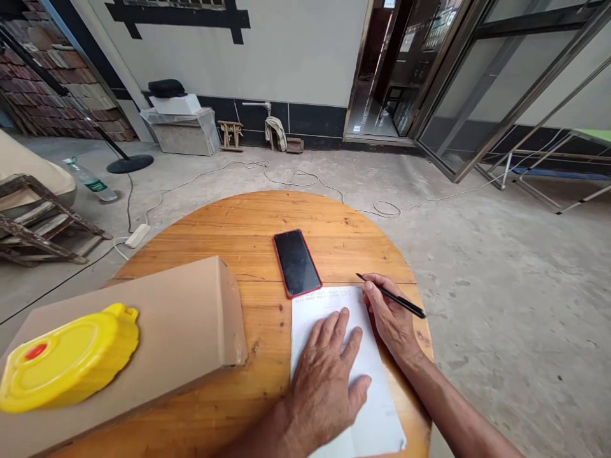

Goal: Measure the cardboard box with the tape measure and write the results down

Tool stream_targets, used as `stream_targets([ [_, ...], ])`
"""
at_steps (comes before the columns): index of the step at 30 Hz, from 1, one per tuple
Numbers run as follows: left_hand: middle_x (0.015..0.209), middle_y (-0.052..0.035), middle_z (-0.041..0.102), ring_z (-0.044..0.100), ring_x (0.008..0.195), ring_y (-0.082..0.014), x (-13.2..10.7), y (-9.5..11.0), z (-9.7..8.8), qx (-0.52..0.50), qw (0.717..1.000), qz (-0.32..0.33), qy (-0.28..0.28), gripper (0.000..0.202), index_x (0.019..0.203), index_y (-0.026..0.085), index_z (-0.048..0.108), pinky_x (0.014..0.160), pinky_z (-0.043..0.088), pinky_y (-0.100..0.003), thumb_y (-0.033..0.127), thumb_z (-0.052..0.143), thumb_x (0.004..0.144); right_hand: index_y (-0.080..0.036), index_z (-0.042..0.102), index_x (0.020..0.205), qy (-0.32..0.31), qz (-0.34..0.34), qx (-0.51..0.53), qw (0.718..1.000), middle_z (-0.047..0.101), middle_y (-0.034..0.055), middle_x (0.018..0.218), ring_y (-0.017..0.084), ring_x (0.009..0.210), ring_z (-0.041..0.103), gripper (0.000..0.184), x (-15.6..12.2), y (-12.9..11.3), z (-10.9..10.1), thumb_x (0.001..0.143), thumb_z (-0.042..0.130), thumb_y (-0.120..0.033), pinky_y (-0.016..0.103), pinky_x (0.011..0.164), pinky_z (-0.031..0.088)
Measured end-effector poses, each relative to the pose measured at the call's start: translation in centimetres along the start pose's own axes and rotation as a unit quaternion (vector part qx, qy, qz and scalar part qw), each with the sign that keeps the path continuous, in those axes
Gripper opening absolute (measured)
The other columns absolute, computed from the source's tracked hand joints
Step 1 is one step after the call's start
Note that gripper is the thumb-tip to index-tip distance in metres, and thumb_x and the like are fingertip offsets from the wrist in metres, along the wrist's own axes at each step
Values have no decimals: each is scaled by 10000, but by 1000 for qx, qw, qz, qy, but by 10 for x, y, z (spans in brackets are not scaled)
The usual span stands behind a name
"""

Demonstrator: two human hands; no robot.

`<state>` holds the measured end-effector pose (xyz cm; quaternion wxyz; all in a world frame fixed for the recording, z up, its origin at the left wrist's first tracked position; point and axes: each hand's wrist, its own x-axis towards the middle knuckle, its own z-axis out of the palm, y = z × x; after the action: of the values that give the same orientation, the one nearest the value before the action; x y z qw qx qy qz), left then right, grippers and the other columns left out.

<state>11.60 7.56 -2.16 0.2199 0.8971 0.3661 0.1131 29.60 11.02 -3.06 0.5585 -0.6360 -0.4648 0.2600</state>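
Observation:
A white sheet of paper (375, 407) lies on the round wooden table (267, 331), with rows of small handwriting along its top edge. My left hand (327, 375) rests flat on the sheet, fingers spread. At the paper's upper right edge, my right hand (391, 318) grips a black pen (398, 299), whose tip points up and left, clear of the writing. A phone (296, 262) with a dark screen and red case lies just beyond the paper, its lower end at the sheet's top edge.
A cardboard box (181, 318) stands on the table's left, bearing a yellow plastic case with a red button (71, 356). Beyond the table, a thin cable (305, 178) crosses the concrete floor. A wooden step stool (42, 222) and plastic bottle (93, 180) are at left.

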Motion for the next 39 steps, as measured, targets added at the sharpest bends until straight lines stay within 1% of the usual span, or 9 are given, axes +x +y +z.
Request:
stream_targets([
  [5,1585,-117,247,198,1457,-297,1,2,-3,-4,1000,-4,0,628,1451,216,403,1194,177,-482,540,481,919,-220,670,1070,13,-98,-58,993,690,77,1084,217,997,642,211,1,1,1,908,591,-329,372,883,512],
  [9,1577,-134,262,207,1455,-297,1,4,-4,0,1000,-3,7,639,1442,208,414,1195,164,-479,554,482,910,-209,666,1084,20,-121,-57,991,697,89,1084,212,957,662,213,3,6,2,924,563,-306,358,823,541],
  [15,1582,-166,222,154,1471,-289,0,11,-7,8,1000,1,7,631,1446,169,406,1202,136,-466,516,482,924,-194,639,1135,-27,-234,-112,965,690,100,1048,219,970,651,270,1,7,2,914,485,-187,379,877,519],
  [17,1580,-170,220,135,1474,-287,-2,16,-9,6,1000,-6,6,627,1444,162,408,1206,105,-473,501,494,924,-173,602,1215,-69,-258,-181,947,668,117,1098,231,1013,626,387,-1,2,0,857,468,-115,379,889,508],
  [20,1589,-149,192,84,1480,-281,-14,22,-12,-2,1000,-18,-4,648,1466,185,380,1207,63,-489,526,485,925,-125,551,1300,-133,-266,-344,891,628,150,1201,267,1081,574,568,-5,-6,0,735,528,-71,374,898,483],
  [23,1606,-93,122,28,1481,-287,-36,23,-11,-9,999,-39,-29,664,1488,237,345,1206,40,-502,569,455,923,-133,598,1269,-156,-265,-401,863,641,150,1191,286,1057,565,524,-6,-12,3,749,557,-83,382,891,444],
  [27,1613,-29,75,-10,1481,-284,-69,18,-8,-26,996,-67,-47,653,1507,297,290,1206,19,-508,567,433,930,-184,651,1225,-157,-268,-420,853,666,130,1159,274,1050,558,452,-5,-13,8,852,438,-44,387,867,390],
  [31,1612,-27,63,-2,1484,-273,-92,13,-3,-33,996,-68,-46,649,1512,298,275,1206,29,-499,561,422,936,-195,674,1207,-149,-266,-433,849,682,119,1142,266,1037,552,534,-5,-13,11,789,426,27,382,867,366],
  [39,1609,-28,107,38,1484,-258,-104,14,3,-26,998,-61,0,624,1499,285,313,1206,51,-494,464,476,924,-161,658,1189,-64,-268,-392,878,649,135,1217,268,1109,566,512,-12,-7,3,784,378,-21,424,906,442],
])
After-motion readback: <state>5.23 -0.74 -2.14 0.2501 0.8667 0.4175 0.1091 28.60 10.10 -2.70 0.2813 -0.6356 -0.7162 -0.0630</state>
